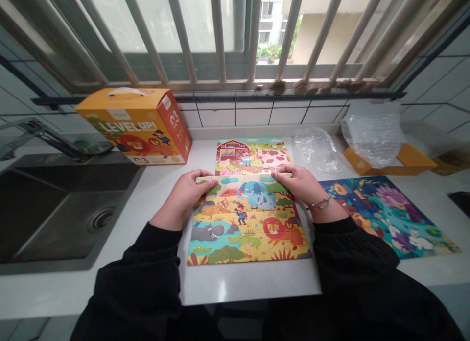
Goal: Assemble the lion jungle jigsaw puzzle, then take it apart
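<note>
A finished safari jigsaw with a lion, a hippo and an elephant lies on the white counter in front of me. My left hand grips its upper left corner with the fingers curled over the top edge. At the upper right corner my right hand, a bracelet on its wrist, holds the same edge. The top edge looks slightly lifted. Just behind it lies a farm jigsaw with a red barn.
An orange puzzle box stands at the back left beside a steel sink and its tap. An undersea jigsaw lies to the right. Clear plastic bags and an orange tray sit at the back right under the barred window.
</note>
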Available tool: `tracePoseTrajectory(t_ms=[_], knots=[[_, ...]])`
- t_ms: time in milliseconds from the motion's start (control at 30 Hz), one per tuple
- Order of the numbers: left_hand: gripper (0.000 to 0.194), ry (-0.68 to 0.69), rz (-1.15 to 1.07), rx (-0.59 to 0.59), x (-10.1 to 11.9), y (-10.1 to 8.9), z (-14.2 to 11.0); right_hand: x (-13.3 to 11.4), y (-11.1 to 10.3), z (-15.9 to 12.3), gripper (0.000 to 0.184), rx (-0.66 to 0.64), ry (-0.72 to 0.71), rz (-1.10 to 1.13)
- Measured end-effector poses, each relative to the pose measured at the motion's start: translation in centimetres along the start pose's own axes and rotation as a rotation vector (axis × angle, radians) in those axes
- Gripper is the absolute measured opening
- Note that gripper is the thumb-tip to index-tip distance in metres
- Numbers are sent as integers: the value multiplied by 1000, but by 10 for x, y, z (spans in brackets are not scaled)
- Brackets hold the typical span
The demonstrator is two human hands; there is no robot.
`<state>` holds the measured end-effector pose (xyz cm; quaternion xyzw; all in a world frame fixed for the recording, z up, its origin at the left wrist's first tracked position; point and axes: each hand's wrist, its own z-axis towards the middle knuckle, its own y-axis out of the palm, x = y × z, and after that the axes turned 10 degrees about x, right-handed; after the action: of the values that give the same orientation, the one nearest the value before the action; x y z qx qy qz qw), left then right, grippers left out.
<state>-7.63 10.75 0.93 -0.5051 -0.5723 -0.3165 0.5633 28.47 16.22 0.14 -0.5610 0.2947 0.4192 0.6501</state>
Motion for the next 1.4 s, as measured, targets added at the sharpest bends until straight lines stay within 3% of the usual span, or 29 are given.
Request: tracePoseTrajectory(t_ms=[167,400,600,767,967,1133,1267,1400], knots=[[59,74,-64,79,-9,8,3,-3,1,-2,51,80,90,14],[43,372,440,231,-22,1,22,11,6,2,34,146,-63,-216],[40,423,555,179,-22,0,24,19,5,4,37,127,-46,-274],[38,404,488,173,-22,-2,22,22,3,7,37,97,17,-164],[37,373,354,167,-15,-3,17,18,6,4,50,56,99,94],[42,222,91,60,-6,3,8,12,8,-1,53,3,215,215],[40,145,92,17,-1,4,3,8,8,-2,55,-29,260,201],[47,44,0,29,2,4,0,4,9,-2,53,33,268,230]])
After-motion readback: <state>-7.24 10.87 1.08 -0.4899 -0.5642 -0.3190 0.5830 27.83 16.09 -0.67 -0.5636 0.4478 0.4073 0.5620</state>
